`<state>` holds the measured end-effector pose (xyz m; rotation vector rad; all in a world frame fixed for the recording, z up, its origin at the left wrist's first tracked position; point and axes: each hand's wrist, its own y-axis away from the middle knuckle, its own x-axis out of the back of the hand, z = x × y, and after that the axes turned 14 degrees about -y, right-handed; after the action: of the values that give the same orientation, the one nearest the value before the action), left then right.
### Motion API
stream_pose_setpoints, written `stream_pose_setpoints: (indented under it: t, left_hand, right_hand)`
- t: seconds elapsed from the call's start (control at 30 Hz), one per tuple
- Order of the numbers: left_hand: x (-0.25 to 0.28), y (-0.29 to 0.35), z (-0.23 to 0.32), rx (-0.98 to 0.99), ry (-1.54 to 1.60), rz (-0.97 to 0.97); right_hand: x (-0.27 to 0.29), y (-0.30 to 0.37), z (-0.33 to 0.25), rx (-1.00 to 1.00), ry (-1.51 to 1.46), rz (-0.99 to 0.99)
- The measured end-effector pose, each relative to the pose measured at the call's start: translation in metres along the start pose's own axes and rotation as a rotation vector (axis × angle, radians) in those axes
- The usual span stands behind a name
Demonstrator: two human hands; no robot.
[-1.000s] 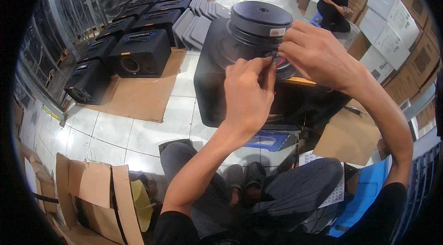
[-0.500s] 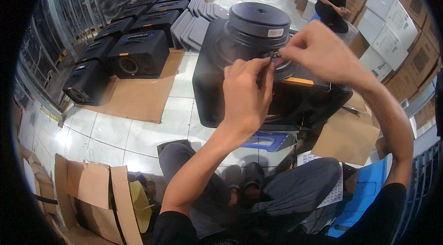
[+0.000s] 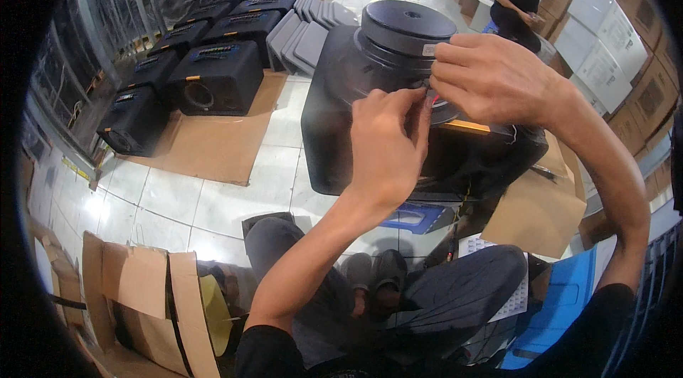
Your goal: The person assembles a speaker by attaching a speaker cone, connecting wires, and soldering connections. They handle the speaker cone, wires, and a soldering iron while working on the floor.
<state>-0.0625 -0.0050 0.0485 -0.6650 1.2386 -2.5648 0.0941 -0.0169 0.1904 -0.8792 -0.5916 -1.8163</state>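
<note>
A loudspeaker driver [image 3: 409,29] lies magnet-up on top of a black speaker cabinet [image 3: 331,143] in front of me. At the near right side of the driver, a short red wire [image 3: 435,99] shows between my fingers. My left hand [image 3: 388,143] is closed in a pinch on the wire, thumb and forefinger pointing up. Just above and to the right, my right hand [image 3: 494,79] is closed too, its fingers curled beside the driver. What its fingertips hold is hidden behind the knuckles. An orange strip [image 3: 469,127] runs along the cabinet's edge below it.
Rows of black speaker cabinets [image 3: 217,79] stand on cardboard [image 3: 220,150] at the left. Grey panels [image 3: 295,40] lean behind. A seated person [image 3: 519,4] is at the far right by stacked boxes [image 3: 605,44]. Open cartons [image 3: 135,278] and a blue plastic piece [image 3: 558,307] flank my legs.
Both hands have stayed at the driver's near side. My right hand has turned, its knuckles now more toward me and lower, covering more of the wire. The view has shifted slightly.
</note>
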Motion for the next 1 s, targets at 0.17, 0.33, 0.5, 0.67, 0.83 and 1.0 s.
stream_pose_setpoints:
  t: [0.17, 0.33, 0.5, 0.67, 0.83, 1.0]
  left_hand:
    - [0.001, 0.000, -0.001, -0.033, -0.024, 0.017]
    - [0.002, -0.001, 0.000, -0.028, -0.003, -0.002]
    - [0.002, 0.000, 0.001, -0.049, -0.034, 0.013]
    - [0.002, 0.000, 0.003, -0.060, -0.028, 0.034]
    - [0.000, 0.000, 0.005, -0.060, -0.014, -0.009]
    - [-0.001, 0.000, 0.008, -0.044, -0.094, -0.003]
  right_hand:
    - [0.000, -0.010, 0.006, -0.191, -0.320, -0.033]
    - [-0.003, -0.013, 0.003, -0.494, -0.569, 0.026]
    - [-0.002, -0.014, -0.009, -0.650, -0.624, 0.095]
    - [0.001, -0.005, -0.010, -0.937, -0.835, 0.204]
    - [0.000, 0.030, -0.008, -0.584, -0.644, 0.309]
    - [-0.029, 0.045, -0.015, -0.321, -0.315, 0.376]
